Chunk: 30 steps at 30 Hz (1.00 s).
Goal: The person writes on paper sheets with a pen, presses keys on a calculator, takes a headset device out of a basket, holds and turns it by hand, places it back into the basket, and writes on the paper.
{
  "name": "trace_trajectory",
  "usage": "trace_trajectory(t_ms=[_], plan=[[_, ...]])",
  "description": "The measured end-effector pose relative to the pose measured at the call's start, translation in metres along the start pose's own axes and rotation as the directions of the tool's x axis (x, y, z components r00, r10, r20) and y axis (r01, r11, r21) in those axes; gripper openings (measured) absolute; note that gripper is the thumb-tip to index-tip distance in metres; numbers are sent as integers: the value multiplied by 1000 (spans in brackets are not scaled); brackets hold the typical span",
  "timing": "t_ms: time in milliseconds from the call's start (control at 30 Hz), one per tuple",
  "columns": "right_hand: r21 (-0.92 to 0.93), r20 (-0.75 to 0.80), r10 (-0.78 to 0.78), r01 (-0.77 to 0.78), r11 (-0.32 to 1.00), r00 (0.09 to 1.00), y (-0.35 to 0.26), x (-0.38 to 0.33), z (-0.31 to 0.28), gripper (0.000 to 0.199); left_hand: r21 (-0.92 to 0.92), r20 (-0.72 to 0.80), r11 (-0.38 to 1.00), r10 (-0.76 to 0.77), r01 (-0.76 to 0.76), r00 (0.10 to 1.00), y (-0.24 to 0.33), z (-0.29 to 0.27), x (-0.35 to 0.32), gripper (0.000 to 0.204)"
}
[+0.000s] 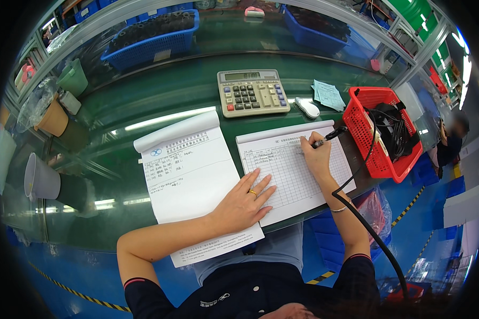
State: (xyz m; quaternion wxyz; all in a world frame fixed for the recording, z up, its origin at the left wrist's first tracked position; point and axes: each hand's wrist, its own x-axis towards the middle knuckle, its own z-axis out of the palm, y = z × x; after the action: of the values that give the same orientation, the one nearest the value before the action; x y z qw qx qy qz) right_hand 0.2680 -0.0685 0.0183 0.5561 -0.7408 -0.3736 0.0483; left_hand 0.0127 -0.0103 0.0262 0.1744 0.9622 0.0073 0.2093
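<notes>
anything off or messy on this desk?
Nothing spilled or damaged. Only oddities: a black cable drapes from the red basket across the right forearm, and the left form overhangs the table edge. Right hand holds a pen.

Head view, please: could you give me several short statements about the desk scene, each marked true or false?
1. The right hand holds a pen over the gridded form. True.
2. The left hand lifts the calculator. False: it lies flat on the papers.
3. The red basket holds black cables. True.
4. The calculator lies on the gridded form. False: it sits beyond it, on the green table.
</notes>
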Motion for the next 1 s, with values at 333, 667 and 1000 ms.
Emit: trace_trajectory(t_ms=[333,667,1000], plan=[[74,-63,38,-34,997,997,-3,2,-2,39,46,-15,999,0,1,1000,0,3,-1,44],[28,-20,2,-1,1000,1000,3,3,-2,38,39,-18,999,1,0,1000,-1,2,-1,44],[203,-164,34,0,979,986,1,10,-1,33,33,-44,999,21,-19,999,-3,4,-1,43]])
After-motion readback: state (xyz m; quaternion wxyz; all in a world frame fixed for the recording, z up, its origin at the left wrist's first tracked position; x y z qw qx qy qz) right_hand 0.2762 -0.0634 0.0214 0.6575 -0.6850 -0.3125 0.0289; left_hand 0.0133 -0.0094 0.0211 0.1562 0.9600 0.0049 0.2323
